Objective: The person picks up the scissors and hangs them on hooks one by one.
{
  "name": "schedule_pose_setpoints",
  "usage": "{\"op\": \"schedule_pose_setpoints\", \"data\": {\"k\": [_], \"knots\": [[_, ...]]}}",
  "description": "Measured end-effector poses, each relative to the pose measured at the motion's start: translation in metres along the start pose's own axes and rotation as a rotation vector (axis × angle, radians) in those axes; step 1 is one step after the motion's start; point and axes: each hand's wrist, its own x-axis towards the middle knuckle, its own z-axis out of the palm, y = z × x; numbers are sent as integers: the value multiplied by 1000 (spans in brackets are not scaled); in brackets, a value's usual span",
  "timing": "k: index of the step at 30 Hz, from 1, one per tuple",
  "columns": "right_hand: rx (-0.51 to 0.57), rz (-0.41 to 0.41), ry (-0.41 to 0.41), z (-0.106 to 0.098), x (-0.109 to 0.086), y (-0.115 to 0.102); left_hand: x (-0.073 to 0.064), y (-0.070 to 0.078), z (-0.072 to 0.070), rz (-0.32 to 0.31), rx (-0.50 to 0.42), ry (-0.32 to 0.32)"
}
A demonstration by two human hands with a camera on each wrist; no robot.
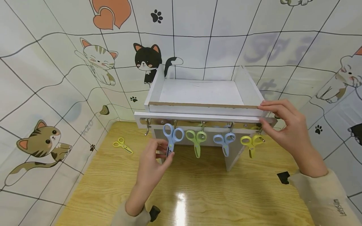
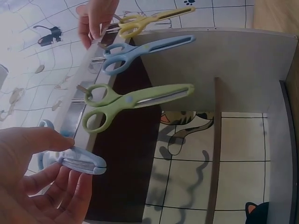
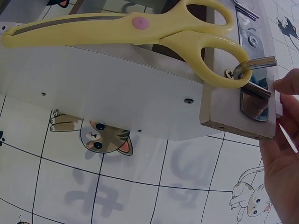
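My left hand [image 1: 152, 163] pinches blue scissors [image 1: 170, 142] by the blades, points down. Their handle loops overlap the second hook from the left on the metal hook rail [image 1: 186, 123]. To the right, green scissors [image 1: 197, 142], a second blue pair [image 1: 224, 143] and yellow scissors [image 1: 251, 145] each hang from a hook. My right hand [image 1: 291, 128] grips the right end of the white wooden rack [image 1: 198, 116], thumb at the rail board and fingertips on the upper edge. In the right wrist view, one handle loop of the yellow scissors [image 3: 215, 63] is around its hook.
Another pair of yellow scissors [image 1: 123, 145] lies on the wood-grain table [image 1: 192, 185], left of the rack. The leftmost hook [image 1: 147, 126] is bare. An open tray [image 1: 200, 91] tops the rack. Walls with a cat-and-grid print [image 1: 192, 50] stand behind and at both sides.
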Motion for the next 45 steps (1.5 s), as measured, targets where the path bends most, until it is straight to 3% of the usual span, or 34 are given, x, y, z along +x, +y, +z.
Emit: {"op": "schedule_pose_setpoints", "data": {"k": [12, 23, 31, 45], "knots": [[7, -4, 16, 0, 1, -2, -3, -14, 10, -43, 13, 41], [24, -16, 33, 1, 3, -8, -4, -28, 19, -91, 15, 18], [26, -14, 31, 2, 4, -9, -5, -33, 23, -109, -58, 12], [46, -23, 56, 4, 5, -11, -3, -42, 22, -167, -98, -23]]}}
